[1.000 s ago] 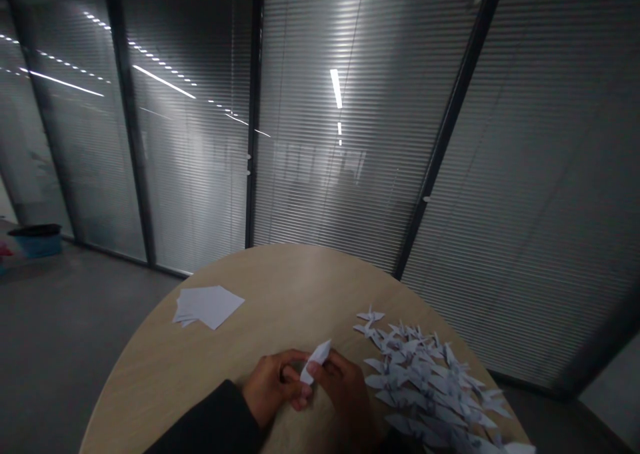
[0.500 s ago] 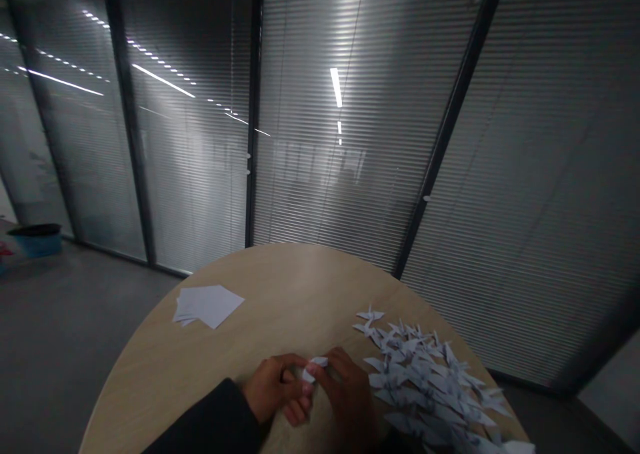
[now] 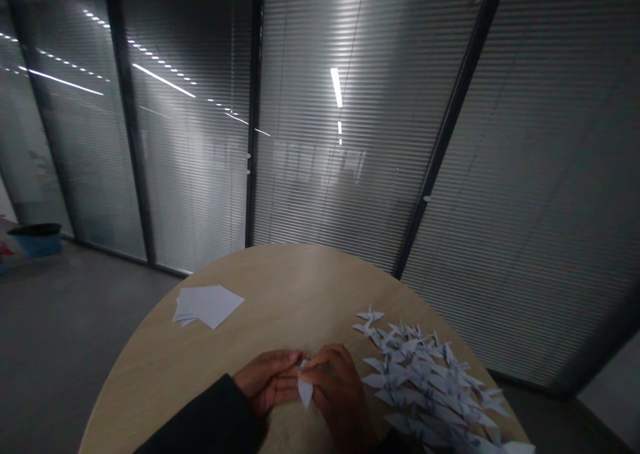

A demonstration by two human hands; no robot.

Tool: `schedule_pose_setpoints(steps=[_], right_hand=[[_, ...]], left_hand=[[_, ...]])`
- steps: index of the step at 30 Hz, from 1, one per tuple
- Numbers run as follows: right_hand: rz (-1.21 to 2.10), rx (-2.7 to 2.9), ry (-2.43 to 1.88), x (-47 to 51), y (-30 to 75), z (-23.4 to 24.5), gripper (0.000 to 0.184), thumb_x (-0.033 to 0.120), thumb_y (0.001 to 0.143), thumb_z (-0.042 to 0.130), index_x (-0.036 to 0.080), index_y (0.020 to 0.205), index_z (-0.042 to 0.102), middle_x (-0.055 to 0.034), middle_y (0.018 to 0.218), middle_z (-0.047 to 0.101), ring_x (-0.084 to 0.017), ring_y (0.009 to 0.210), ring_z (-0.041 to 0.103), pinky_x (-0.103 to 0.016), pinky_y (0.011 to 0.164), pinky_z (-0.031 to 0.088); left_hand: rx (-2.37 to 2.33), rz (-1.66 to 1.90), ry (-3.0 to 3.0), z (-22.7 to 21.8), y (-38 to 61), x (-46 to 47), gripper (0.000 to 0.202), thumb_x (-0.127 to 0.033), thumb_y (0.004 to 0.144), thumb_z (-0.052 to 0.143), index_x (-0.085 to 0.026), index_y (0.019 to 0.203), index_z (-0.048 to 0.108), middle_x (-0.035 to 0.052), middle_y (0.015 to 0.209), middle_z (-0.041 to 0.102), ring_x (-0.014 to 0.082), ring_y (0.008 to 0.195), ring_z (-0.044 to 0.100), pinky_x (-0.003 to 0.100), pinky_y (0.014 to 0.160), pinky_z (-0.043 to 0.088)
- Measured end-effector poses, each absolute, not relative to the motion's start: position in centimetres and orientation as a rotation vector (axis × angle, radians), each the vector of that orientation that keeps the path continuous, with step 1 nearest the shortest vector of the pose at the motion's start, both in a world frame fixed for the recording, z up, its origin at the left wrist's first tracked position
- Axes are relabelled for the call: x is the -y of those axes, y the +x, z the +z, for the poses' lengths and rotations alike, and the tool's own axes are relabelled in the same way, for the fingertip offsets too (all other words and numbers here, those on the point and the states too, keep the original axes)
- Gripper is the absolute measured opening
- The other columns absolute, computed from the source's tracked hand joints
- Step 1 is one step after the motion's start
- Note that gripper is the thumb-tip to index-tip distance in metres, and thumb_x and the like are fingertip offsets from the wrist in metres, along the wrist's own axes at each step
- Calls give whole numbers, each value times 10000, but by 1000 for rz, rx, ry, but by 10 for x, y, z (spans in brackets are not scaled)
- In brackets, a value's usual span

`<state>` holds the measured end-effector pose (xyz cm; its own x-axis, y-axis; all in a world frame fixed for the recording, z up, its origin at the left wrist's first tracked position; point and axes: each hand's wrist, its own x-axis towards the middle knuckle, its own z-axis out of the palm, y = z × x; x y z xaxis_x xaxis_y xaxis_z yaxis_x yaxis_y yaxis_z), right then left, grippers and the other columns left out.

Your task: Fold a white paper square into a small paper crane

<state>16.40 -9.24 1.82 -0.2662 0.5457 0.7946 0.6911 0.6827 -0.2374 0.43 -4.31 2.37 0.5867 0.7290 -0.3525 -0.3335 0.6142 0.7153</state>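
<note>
Between my hands, low over the near part of the round table, is a small folded piece of white paper, its pointed end aimed down toward me. My left hand is closed at its upper edge, thumb and fingertips pinching the top of the paper. From the other side my right hand grips it too, fingers bent over it. The fingertips hide the paper's upper part. Just right of my right hand lies a large group of folded paper cranes, wings spread.
Loose square white sheets lie stacked unevenly at the left of the wooden table. Beyond its far edge stands a glass partition with blinds. A blue bin is on the floor at far left.
The folded paper has been turned from a slanted position to pointing down toward me. My left fingers have straightened behind it, and my right fingers have shifted left over its top.
</note>
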Motion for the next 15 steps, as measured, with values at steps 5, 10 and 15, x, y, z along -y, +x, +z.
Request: schedule_pose_setpoints(steps=[5,10,15], right_hand=[[-238,1966,-969,92,160,16,230,73,787,594,281,861,657,-2,881,619,-163,833,527,-296,723,439],[-310,1988,-990,91,158,13,239,90,756,657,301,869,670,-1,907,625,-169,853,534,-298,736,441],[-304,2031,-959,94,158,19,272,88,772,646,303,939,657,-1,930,636,-165,878,542,-300,767,450]], left_hand=[[-640,655,656,19,2,42,284,-232,584,844,-67,761,696,66,620,710,148,577,684,229,611,555],[-692,694,643,15,2,39,315,-173,482,887,-78,731,718,71,625,721,136,543,666,222,577,544],[-724,732,669,17,0,38,357,-188,433,902,-59,714,724,61,575,701,122,493,641,204,525,528]])
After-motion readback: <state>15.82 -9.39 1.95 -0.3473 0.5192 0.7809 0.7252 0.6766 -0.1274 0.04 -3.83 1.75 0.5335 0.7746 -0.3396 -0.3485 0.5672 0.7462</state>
